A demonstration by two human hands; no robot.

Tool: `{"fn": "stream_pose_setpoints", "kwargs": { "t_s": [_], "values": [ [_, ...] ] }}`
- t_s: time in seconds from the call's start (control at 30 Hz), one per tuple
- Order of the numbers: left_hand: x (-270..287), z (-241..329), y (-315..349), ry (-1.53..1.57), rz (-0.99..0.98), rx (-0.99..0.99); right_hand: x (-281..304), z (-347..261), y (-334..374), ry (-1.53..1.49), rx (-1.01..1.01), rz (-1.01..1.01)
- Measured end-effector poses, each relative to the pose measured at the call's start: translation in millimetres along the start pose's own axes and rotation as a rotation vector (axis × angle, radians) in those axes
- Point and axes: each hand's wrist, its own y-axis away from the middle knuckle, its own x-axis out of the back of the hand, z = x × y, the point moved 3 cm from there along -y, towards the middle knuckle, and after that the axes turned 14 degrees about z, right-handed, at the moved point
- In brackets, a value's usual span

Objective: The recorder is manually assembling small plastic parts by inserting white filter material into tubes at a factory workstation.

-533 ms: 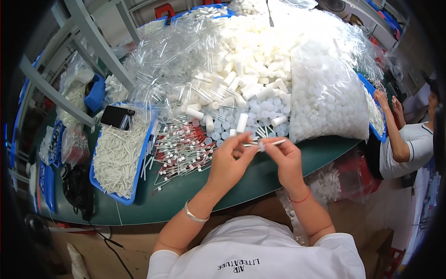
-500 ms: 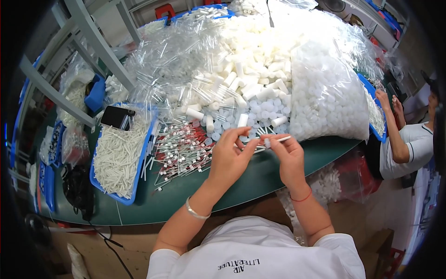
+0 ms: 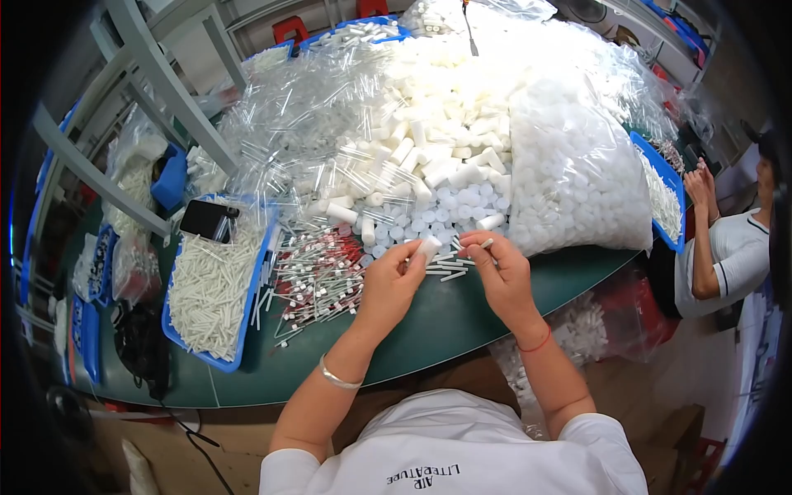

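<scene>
My left hand [image 3: 393, 280] pinches a short white plastic tube [image 3: 429, 247] by its end, just above the green table [image 3: 429, 330]. My right hand [image 3: 495, 268] holds a thin white stick [image 3: 486, 244] between thumb and fingers, close to the tube's tip. A few loose thin sticks [image 3: 445, 268] lie on the table between my hands. A heap of white tubes [image 3: 437, 140] and round white caps [image 3: 450, 206] sits just beyond my fingers.
A blue tray of white sticks [image 3: 210, 285] with a black phone [image 3: 208, 219] stands at left. Red-tipped sticks [image 3: 318, 276] lie beside it. A large clear bag of white caps [image 3: 577, 173] is at right. Another person [image 3: 726, 247] works at the far right.
My hands have drawn a little apart: the left now holds a white tube, and the right has the thin stick pulled back toward its fingers.
</scene>
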Motion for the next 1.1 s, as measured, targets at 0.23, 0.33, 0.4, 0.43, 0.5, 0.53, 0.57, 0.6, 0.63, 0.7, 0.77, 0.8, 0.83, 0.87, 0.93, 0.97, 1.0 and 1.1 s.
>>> {"fn": "stream_pose_setpoints", "kwargs": {
  "t_s": [0.23,0.33,0.4,0.43,0.5,0.53,0.57,0.6,0.63,0.7,0.77,0.8,0.83,0.87,0.93,0.97,1.0,1.1],
  "values": [
    [3.4,-6.8,35.5,0.282,-0.042,0.224,-19.2,-16.1,17.4,0.042,0.198,-0.109],
    [8.8,-14.7,41.8,0.413,-0.081,0.381,-19.1,-17.2,23.6,0.078,0.274,-0.078],
    [11.1,-22.5,46.3,0.603,-0.201,0.615,-17.0,-18.1,26.5,0.024,0.325,-0.12],
    [14.6,-25.3,46.3,0.606,-0.195,0.616,-14.8,-20.8,29.0,0.022,0.325,-0.127],
    [15.3,-28.1,49.3,0.729,-0.376,0.735,-11.0,-25.7,32.7,-0.06,0.169,-0.245],
    [16.3,-23.9,48.5,0.724,-0.441,0.75,-7.2,-26.4,30.3,-0.058,0.168,-0.246],
    [17.2,-25.1,48.8,0.725,-0.442,0.751,-4.8,-28.3,27.5,-0.063,0.232,-0.306],
    [17.6,-27.2,49.5,0.679,-0.453,0.739,-3.2,-29.6,24.9,-0.066,0.296,-0.366],
    [15.9,-26.3,50.2,0.633,-0.469,0.73,-0.1,-27.4,22.3,-0.011,0.285,-0.375],
    [18.6,-18.1,49.2,0.4,-0.323,0.557,2.7,-20.2,19.0,0.116,0.263,-0.342],
    [22.1,-13.5,47.7,0.286,-0.229,0.468,2.6,-17.2,16.3,0.26,0.474,-0.336],
    [21.3,-14.3,47.9,0.276,-0.209,0.441,3.6,-18.2,16.4,0.32,0.523,-0.392],
    [21.8,-16.0,47.6,0.265,-0.183,0.414,3.2,-20.9,16.0,0.321,0.522,-0.392],
    [21.2,-18.0,47.2,0.281,-0.201,0.394,0.3,-25.2,16.9,0.383,0.58,-0.424],
    [19.3,-13.7,46.8,0.237,-0.185,0.356,-4.5,-32.6,18.5,0.445,0.638,-0.455],
    [18.5,-10.8,46.0,0.193,-0.169,0.317,-7.0,-35.3,20.6,0.428,0.617,-0.495],
    [17.4,-9.0,44.7,0.193,-0.169,0.316,-9.6,-37.7,22.9,0.411,0.596,-0.535],
    [12.9,1.1,34.9,0.112,-0.266,0.334,-9.1,-28.0,21.5,0.321,0.557,-0.544]
  ]
}}
